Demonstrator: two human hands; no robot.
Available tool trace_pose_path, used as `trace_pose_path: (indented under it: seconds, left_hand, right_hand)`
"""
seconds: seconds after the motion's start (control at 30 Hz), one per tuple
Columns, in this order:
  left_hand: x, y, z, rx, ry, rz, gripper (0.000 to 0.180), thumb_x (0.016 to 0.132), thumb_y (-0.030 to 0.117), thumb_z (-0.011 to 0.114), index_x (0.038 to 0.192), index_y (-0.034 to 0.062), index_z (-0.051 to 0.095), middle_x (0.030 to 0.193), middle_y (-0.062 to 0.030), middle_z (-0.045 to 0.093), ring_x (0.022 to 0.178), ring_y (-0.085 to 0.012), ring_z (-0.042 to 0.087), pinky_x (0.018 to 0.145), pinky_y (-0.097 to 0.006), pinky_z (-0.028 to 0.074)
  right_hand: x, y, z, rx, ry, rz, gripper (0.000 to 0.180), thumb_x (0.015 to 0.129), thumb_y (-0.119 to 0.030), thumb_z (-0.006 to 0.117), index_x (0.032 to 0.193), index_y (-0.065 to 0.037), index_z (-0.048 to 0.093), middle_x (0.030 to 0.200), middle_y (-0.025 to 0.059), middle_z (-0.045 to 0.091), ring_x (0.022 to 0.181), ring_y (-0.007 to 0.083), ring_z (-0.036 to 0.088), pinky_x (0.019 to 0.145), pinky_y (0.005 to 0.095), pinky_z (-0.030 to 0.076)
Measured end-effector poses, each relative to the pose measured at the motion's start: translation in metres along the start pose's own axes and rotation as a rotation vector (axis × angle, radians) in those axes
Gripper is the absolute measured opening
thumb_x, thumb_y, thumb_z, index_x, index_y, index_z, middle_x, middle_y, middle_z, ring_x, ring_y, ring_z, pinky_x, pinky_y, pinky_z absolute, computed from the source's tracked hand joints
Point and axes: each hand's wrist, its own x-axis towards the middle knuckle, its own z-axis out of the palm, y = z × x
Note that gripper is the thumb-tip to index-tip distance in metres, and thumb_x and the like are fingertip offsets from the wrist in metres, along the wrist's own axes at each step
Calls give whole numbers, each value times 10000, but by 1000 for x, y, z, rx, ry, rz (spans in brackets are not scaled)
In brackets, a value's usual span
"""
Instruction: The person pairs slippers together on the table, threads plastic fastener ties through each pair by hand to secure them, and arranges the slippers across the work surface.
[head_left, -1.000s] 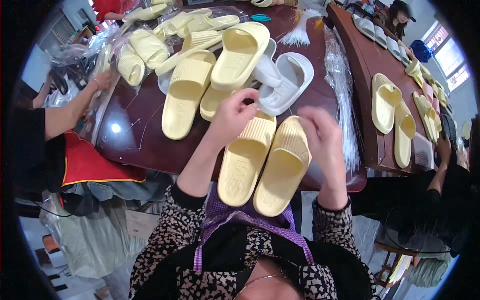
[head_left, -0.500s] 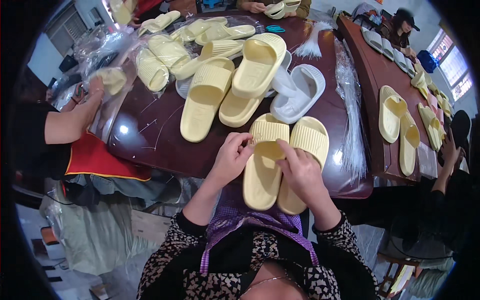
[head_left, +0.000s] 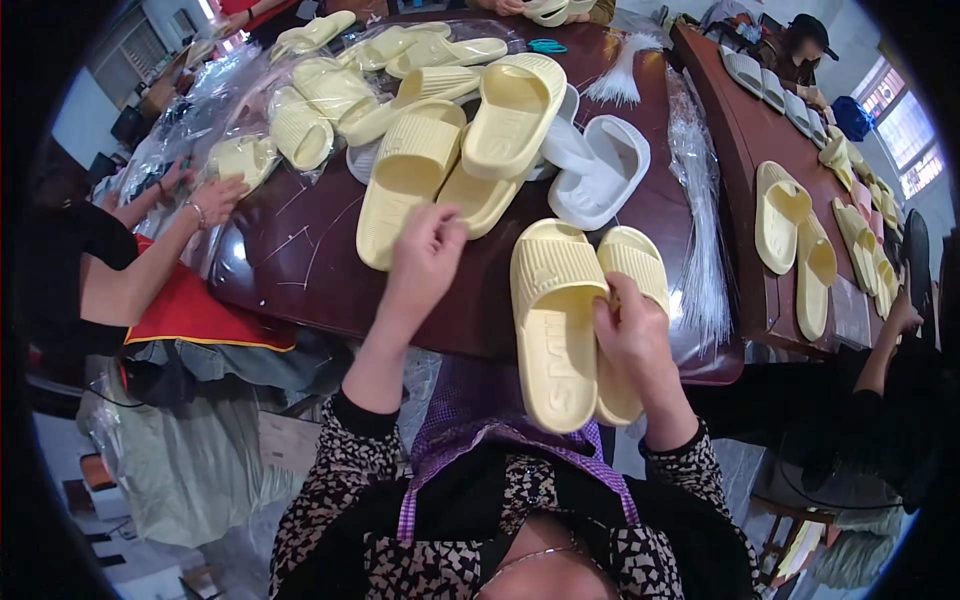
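In my right hand [head_left: 635, 335] is a pair of pale yellow slides, gripped between thumb and fingers at the inner edges of their straps. The left slide [head_left: 555, 340] of the pair faces up, showing raised lettering on its footbed; the right slide [head_left: 632, 262] is partly behind my hand. My left hand [head_left: 428, 255] hovers over the near end of another yellow slide [head_left: 410, 165], its fingers curled and blurred by motion. Leaning across the pile beside it is a further yellow slide [head_left: 515, 110]. White slides [head_left: 600, 170] lie just beyond the held pair.
More yellow slides in clear plastic [head_left: 330, 95] cover the far left of the dark red table [head_left: 300, 265]. Bundles of clear plastic ties [head_left: 695, 210] lie right, teal scissors [head_left: 547, 46] at the back. A co-worker's hand [head_left: 215, 200] touches a slide at left. A second table [head_left: 725, 170] bears slides.
My left hand has left the held slide's strap and moved left, over the piled slides. The held pair has shifted slightly right in my right hand. The co-worker's hands at left have moved.
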Motion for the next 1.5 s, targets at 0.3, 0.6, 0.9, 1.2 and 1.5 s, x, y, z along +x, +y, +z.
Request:
trace_pose_path:
  seconds: [0.3,0.6,0.9,1.2,1.5]
  left_hand:
    - [47,-46,-10,557,153,89,295,811,216,661,971,-25,604,972,-176,577,935,-334,547,816,-418,444]
    - [67,-33,4,787,-4,-66,388,790,326,682,930,-28,607,985,-213,569,979,-376,522,847,-470,421]
    - [66,-29,9,791,70,28,357,793,331,681,881,-11,626,923,-213,595,910,-388,557,837,-476,433]
    - [73,-25,1,847,16,-80,232,820,228,635,839,-4,633,881,-205,623,877,-364,597,819,-446,462]
    - [58,-22,9,720,63,-58,244,814,228,646,826,-13,609,878,-228,611,866,-400,583,784,-477,461]
  right_hand:
    - [-6,-3,-66,295,-80,194,233,866,-63,585,1084,17,573,697,85,596,601,100,554,528,243,439]
    - [99,153,-177,-610,249,123,289,894,-159,545,1173,-88,573,854,215,640,733,318,634,662,396,493]
    - [152,290,-232,-993,189,373,325,918,-215,452,1231,-150,516,940,235,646,925,365,627,813,474,476]
    - [152,261,-174,-1134,331,286,509,890,-264,500,1380,-184,385,1259,168,548,1119,323,557,929,493,404]
    - [171,255,-199,-1238,151,477,425,880,-189,476,1303,-173,441,1185,138,582,1100,326,558,928,495,399]
